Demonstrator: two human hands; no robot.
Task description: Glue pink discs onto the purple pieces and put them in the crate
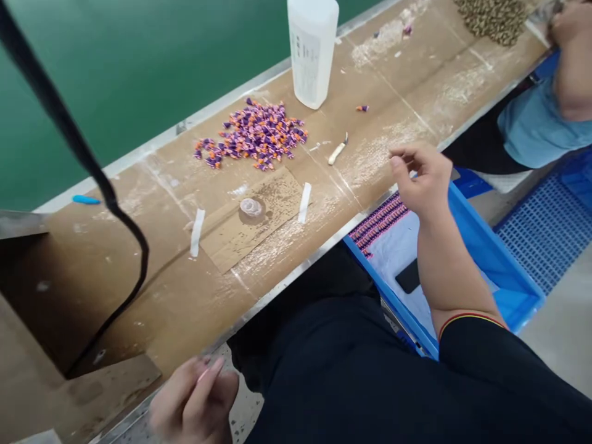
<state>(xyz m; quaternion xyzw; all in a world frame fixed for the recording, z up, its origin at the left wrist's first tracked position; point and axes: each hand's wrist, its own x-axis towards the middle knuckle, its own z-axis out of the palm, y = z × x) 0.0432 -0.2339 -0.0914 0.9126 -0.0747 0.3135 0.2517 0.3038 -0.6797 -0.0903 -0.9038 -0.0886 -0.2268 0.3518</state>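
Observation:
My right hand (425,179) hovers over the table's front edge, fingers loosely bent, thumb a little apart from them; nothing shows in it. Low at the left, my left hand (194,401) is closed and slightly blurred, thumb against the fingers; whatever it holds, if anything, is hidden. A pile of small purple, pink and orange pieces (259,135) lies on the table, with one loose piece (362,108) to its right. Nearer me, a cardboard sheet (282,194) bears a small round clear dish (251,208). A small white-handled tool (338,152) rests near my right hand.
A blue tray (518,296) below the edge holds rows of pieces (382,219) and a dark phone-like object (407,277). A translucent bottle (312,55) stands behind. A black flexible arm (92,166) crosses the left. Another person's arm (573,68) is at right, near a brownish pile (493,18).

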